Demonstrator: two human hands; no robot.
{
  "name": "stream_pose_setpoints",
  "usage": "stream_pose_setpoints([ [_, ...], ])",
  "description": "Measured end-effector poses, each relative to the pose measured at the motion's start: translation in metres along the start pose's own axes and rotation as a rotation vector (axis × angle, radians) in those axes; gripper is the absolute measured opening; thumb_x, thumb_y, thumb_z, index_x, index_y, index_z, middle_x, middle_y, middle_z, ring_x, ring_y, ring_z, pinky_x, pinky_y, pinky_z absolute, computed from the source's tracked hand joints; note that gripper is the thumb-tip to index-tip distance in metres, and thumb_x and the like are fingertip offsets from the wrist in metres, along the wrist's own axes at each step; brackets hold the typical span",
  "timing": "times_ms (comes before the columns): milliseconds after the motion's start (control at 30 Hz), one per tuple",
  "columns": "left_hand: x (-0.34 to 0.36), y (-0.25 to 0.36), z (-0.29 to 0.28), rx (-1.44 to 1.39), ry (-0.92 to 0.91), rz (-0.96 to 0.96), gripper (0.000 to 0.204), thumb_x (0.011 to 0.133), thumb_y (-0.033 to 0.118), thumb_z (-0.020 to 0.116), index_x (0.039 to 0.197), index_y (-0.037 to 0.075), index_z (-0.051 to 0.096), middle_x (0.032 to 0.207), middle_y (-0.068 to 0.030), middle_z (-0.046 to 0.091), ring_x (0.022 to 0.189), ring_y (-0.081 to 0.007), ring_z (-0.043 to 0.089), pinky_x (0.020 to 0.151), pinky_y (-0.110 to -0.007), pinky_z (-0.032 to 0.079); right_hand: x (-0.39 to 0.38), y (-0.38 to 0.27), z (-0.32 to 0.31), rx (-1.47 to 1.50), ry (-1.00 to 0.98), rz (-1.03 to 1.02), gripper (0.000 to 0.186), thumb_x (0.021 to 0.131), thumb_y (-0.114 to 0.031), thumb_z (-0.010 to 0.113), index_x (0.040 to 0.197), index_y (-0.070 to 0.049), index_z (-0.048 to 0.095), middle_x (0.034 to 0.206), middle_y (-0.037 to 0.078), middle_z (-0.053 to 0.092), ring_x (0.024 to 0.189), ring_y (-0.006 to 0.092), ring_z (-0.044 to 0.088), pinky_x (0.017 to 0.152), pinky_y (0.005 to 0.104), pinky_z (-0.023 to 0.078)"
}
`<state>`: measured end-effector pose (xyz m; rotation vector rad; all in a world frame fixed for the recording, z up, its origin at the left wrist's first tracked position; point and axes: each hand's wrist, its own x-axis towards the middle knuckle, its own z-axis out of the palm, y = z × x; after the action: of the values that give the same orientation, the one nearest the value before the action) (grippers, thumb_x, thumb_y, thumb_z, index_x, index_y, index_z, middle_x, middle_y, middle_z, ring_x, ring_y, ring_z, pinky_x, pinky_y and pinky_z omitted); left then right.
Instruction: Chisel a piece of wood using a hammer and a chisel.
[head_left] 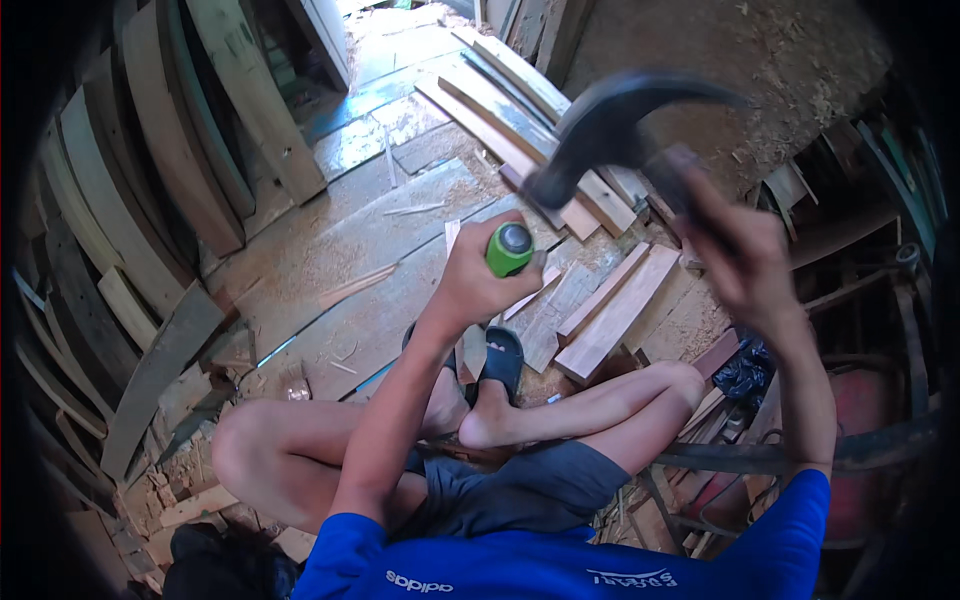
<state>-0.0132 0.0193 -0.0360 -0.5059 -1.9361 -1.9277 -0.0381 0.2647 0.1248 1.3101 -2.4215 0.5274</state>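
Note:
My left hand (475, 272) is wrapped round the green handle of a chisel (511, 250), whose dark round end cap faces up; its blade is hidden below the fist. Up to the right, my right hand (742, 245) grips a claw hammer (600, 140), raised and slightly blurred by motion. The hammer's face points down toward the chisel, apart from it. A narrow wooden piece (471, 352) stands between my sandalled feet, beneath my left hand, and its upper part is partly covered by that hand.
Two short planed boards (620, 310) lie right of my feet. Longer planks (510, 115) are stacked ahead. Curved boards (150, 130) lean along the left. Shavings and offcuts (360, 285) litter the plank floor. A black plastic bag (745, 370) and metal frame lie at the right.

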Motion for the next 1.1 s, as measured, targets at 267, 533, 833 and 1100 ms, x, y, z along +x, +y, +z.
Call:
stream_pose_setpoints([
  [267, 0.0, 0.003, 0.001, -0.059, 0.009, 0.004, 0.017, 0.078, 0.004, 0.068, 0.071, 0.006, 0.052, 0.064, 0.003, 0.05, 0.061, -0.0052, 0.044, 0.056, -0.024, 0.037, -0.003, 0.003, 0.003, -0.081, -0.251, -0.109, 0.054, 0.087, 0.008, 0.057, 0.139, -0.002, 0.052, 0.09, 0.009, 0.073, 0.071, 0.021, 0.068, 0.071, 0.0318, 0.055],
  [533, -0.003, 0.003, 0.003, -0.06, 0.013, -0.014, 0.013, 0.076, 0.005, 0.07, 0.076, 0.002, 0.056, 0.065, 0.0014, 0.051, 0.062, -0.0055, 0.045, 0.057, -0.026, 0.039, 0.004, -0.008, 0.0, -0.124, -0.068, -0.14, 0.057, 0.086, 0.008, 0.059, 0.141, -0.008, 0.053, 0.13, 0.02, 0.06, 0.122, 0.0331, 0.058, 0.103, 0.035, 0.045],
  [833, -0.001, 0.006, -0.002, -0.021, -0.022, -0.013, 0.019, 0.078, 0.003, 0.067, 0.07, 0.005, 0.051, 0.065, 0.0031, 0.049, 0.062, -0.0051, 0.044, 0.056, -0.024, 0.037, -0.002, -0.003, 0.003, -0.082, 0.086, -0.124, 0.057, 0.087, 0.004, 0.062, 0.142, -0.009, 0.051, 0.117, 0.021, 0.067, 0.096, 0.0306, 0.07, 0.086, 0.0347, 0.052],
  [1100, 0.0, 0.006, 0.001, -0.051, -0.051, -0.013, 0.018, 0.077, 0.001, 0.065, 0.069, 0.004, 0.05, 0.066, 0.002, 0.052, 0.063, -0.0052, 0.046, 0.057, -0.025, 0.039, 0.011, -0.012, -0.004, 0.739, -0.016, -0.037, 0.06, 0.091, 0.003, 0.057, 0.148, -0.009, 0.043, 0.099, 0.011, 0.068, 0.069, 0.018, 0.067, 0.06, 0.0379, 0.051],
])
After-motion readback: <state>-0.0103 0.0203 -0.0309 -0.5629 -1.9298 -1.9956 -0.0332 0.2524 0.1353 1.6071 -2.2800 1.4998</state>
